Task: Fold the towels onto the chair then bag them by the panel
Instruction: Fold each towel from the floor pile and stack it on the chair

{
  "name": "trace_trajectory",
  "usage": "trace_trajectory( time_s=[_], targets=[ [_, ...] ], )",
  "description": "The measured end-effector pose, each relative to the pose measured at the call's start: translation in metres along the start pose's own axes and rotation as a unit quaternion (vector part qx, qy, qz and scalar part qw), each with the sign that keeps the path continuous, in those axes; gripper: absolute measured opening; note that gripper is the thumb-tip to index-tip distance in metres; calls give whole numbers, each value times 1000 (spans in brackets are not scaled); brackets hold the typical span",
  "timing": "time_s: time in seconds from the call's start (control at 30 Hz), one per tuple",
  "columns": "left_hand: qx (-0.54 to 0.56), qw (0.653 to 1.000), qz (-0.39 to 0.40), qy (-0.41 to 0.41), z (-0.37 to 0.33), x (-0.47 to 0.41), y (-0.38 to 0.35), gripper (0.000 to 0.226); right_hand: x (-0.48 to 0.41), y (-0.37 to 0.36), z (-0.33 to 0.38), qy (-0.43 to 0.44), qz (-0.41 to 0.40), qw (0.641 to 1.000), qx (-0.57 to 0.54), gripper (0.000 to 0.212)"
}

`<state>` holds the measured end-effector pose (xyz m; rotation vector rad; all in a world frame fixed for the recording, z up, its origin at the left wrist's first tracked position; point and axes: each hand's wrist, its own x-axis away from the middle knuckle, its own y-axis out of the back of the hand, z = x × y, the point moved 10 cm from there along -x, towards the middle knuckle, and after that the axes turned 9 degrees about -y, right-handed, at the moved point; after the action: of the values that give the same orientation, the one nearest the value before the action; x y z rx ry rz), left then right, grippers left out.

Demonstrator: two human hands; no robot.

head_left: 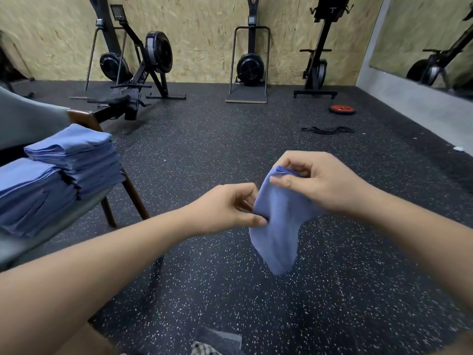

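A blue towel (pixel 277 226) hangs in the air in front of me, folded over and tapering down to a point. My right hand (pixel 314 180) pinches its top corner between thumb and fingers. My left hand (pixel 227 208) pinches the towel's left edge a little lower. On the left, two stacks of folded blue towels (pixel 74 160) lie on the seat of a grey chair (pixel 28 116) with brown wooden legs. No bag is in view.
The dark speckled rubber floor (pixel 204 155) spreads ahead. Rowing machines (pixel 143 70) and other black gym machines (pixel 249 65) stand along the wooden panel wall (pixel 199 24). A red weight plate (pixel 342 109) and black cords (pixel 327 129) lie at the right, near a mirror wall.
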<state>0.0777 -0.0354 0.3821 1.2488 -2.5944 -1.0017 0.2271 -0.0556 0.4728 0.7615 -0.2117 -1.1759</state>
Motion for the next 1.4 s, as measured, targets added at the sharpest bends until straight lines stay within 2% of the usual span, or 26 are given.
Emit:
trace_trajectory(
  time_s=[0.13,0.3,0.53,0.67,0.73,0.93,1.03,1.23,1.4],
  targets=[
    [-146,989,32,-9,15,-2,2,35,0,23,9,19,-49,998,-30,7],
    [-196,979,55,18,43,-1,-2,27,2,47,10,18,-94,993,-63,12],
    [-175,982,67,3,44,0,6,27,7,73,-15,-12,-157,986,-51,14],
    [-180,983,31,5,48,0,27,19,8,85,-29,-26,-194,980,-44,13],
    [-183,983,14,18,52,0,35,26,9,90,-33,-30,-212,976,-41,12],
    [-241,959,121,85,75,10,23,21,8,102,-47,-42,-252,964,-71,9],
    [-285,941,138,119,86,15,28,20,7,103,-53,-46,-249,965,-64,10],
    [-304,942,57,130,73,13,58,40,5,99,-65,-61,-240,967,-62,13],
    [-380,920,-21,96,59,8,81,34,6,103,-75,-74,-261,962,-39,14]
  ],
)
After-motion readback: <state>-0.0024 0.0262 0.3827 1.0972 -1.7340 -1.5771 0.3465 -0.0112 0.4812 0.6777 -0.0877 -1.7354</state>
